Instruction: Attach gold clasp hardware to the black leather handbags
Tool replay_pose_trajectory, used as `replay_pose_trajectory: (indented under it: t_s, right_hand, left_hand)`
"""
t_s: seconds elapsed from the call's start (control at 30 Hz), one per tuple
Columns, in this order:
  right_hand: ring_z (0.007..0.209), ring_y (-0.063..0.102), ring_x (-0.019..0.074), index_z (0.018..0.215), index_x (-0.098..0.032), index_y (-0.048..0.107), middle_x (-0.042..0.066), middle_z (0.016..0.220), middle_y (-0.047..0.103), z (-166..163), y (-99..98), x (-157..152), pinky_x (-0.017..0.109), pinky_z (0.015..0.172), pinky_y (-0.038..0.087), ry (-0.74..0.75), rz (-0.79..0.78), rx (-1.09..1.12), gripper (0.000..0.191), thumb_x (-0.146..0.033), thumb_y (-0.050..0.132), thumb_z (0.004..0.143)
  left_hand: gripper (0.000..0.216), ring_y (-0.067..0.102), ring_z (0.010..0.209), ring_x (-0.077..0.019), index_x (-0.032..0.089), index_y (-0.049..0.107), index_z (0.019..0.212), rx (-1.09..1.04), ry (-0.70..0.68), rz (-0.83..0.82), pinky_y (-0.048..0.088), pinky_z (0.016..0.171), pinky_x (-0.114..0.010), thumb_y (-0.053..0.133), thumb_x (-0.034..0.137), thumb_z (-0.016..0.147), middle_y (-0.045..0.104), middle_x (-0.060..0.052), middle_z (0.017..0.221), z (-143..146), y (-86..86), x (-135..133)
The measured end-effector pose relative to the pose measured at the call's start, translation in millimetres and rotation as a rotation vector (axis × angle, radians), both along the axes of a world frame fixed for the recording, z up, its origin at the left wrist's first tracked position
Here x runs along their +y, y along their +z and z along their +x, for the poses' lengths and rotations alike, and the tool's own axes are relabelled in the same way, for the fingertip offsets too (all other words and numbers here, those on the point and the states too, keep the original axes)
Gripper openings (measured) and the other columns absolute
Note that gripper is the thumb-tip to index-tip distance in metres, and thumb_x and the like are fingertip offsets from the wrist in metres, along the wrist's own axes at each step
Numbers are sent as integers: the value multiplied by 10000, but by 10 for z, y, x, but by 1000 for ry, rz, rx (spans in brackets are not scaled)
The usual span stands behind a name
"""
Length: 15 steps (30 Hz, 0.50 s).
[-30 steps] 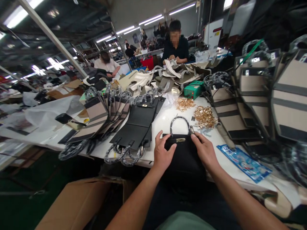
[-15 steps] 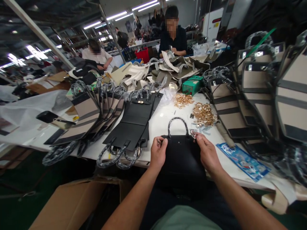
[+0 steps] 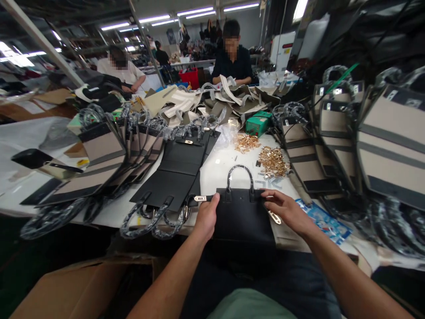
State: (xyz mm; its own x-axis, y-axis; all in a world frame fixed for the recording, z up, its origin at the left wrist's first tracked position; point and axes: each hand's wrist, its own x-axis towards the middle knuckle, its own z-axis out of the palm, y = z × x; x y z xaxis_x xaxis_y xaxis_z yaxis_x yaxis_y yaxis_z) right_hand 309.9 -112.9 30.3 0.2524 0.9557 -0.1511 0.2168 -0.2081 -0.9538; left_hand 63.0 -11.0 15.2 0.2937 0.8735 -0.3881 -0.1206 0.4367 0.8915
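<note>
A black handbag (image 3: 244,221) stands upright in front of me at the table's edge, its plastic-wrapped handle (image 3: 239,167) arched above it. My left hand (image 3: 206,217) is closed at the bag's upper left corner, thumb on top, gripping a black strap. The strap's gold metal plate (image 3: 200,198) sticks out to the left of my fingers. My right hand (image 3: 288,212) is at the upper right corner, fingers stretched out and slightly apart, touching the bag's edge. Below those fingers, another gold metal plate (image 3: 274,217) hangs beside the bag. The bag's lower part is dark against my lap.
Black bag panels (image 3: 181,164) with wrapped handles lie to the left. Beige-and-black bag pieces (image 3: 392,146) crowd the right side. Gold hardware piles (image 3: 272,161), a green box (image 3: 258,123) and a blue packet (image 3: 323,221) are on the table (image 3: 215,177). Two people work opposite.
My left hand has shifted left and a strap plate now shows beyond it. The right hand has loosened from a pinch, its plate now hanging lower. The view has turned slightly right.
</note>
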Motion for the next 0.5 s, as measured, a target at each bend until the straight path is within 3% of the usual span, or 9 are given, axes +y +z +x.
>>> replay_pose_trajectory:
  t_s: [0.13, 0.23, 0.5]
  right_hand:
    - [957, 677, 240, 1092, -264, 681, 53, 1087, 708, 213, 120, 48, 373, 832, 519, 34, 28, -457, 329, -417, 644, 803]
    - [865, 692, 225, 1008, -313, 718, 11, 993, 736, 248, 175, 117, 350, 764, 515, 80, -41, -721, 226, -401, 616, 826]
    - [806, 685, 207, 888, -295, 735, 3, 910, 754, 292, 214, 481, 302, 719, 481, 29, -78, -820, 261, -512, 606, 822]
  left_hand:
    - [512, 606, 686, -204, 166, 616, 604, 287, -15, 232, 467, 723, -296, 604, 632, 816, 618, -25, 595, 54, -28, 90]
    - [554, 522, 610, -173, 190, 530, 543, 372, -45, 315, 412, 642, -277, 542, 657, 841, 525, 5, 535, 41, -38, 110]
    - [528, 501, 618, -174, 192, 549, 582, 306, -7, 349, 399, 648, -268, 542, 653, 838, 507, 15, 555, 33, -3, 64]
